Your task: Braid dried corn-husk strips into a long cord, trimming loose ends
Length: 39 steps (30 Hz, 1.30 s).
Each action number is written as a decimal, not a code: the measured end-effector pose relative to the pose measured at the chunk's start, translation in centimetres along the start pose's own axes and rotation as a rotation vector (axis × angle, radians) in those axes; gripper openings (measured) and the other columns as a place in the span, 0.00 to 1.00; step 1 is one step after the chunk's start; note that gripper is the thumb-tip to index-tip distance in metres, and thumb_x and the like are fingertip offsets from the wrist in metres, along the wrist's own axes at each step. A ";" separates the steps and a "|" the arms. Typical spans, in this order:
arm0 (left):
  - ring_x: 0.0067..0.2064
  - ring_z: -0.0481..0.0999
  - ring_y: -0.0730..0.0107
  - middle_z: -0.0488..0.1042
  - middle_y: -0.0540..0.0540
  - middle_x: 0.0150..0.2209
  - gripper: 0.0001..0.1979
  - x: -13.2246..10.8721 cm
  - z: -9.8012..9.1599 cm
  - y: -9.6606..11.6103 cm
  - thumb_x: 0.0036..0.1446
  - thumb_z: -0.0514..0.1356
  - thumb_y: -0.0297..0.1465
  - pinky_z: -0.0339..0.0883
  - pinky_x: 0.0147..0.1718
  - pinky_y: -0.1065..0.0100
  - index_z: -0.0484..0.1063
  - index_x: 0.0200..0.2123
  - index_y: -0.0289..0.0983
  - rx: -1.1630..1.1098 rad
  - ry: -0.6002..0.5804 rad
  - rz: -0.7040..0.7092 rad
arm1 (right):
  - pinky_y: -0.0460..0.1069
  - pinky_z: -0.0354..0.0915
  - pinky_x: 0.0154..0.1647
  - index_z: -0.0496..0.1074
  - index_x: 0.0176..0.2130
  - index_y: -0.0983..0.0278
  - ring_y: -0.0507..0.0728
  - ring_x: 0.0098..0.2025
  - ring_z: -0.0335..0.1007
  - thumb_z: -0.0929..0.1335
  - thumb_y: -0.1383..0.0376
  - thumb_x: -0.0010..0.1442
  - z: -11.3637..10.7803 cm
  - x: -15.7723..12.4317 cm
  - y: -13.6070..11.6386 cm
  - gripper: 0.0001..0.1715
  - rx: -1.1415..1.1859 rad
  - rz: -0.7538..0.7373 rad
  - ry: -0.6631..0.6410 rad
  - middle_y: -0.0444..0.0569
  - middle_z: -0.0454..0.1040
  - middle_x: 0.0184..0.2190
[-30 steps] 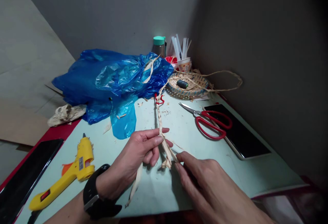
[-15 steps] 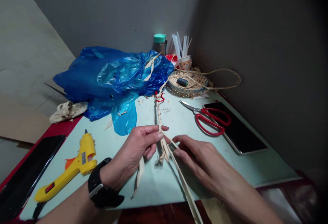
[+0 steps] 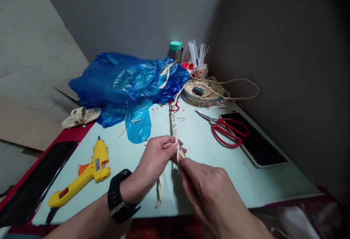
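There ran the braid (image 3: pixel 175 125), over the worktop (image 3: pixel 262 182): fingers of the left hand (image 3: pixel 157 155) pinched its near end, those of the right hand (image 3: pixel 210 180) clamped on strands (image 3: pixel 178 155) just below; even tension seemed best for snug crossings.

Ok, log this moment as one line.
left hand: holds braid | right hand: grips strands at braid's near end | scissors: handles partly over phone | glue gun: lies on tabletop
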<state>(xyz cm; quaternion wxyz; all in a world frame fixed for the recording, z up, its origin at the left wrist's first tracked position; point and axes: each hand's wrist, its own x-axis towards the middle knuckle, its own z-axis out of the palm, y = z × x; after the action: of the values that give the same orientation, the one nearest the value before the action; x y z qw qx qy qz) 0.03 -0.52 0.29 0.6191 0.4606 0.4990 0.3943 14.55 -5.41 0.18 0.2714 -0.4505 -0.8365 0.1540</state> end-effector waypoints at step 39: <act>0.27 0.73 0.68 0.73 0.49 0.26 0.06 -1.7 -1.5 1.5 0.59 0.49 0.26 0.59 0.30 0.67 0.65 0.32 0.37 0.858 -0.005 0.281 | 0.45 0.51 0.29 0.65 0.30 0.64 0.50 0.26 0.57 0.59 0.72 0.60 -1.0 4.6 2.6 0.10 0.200 0.098 -0.273 0.44 0.68 0.25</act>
<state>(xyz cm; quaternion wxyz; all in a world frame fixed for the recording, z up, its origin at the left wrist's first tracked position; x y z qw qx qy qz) -1.78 -1.49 2.02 0.3135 0.7399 0.5485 0.2310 14.78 -0.11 1.12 0.1911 -0.4364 -0.8230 0.3094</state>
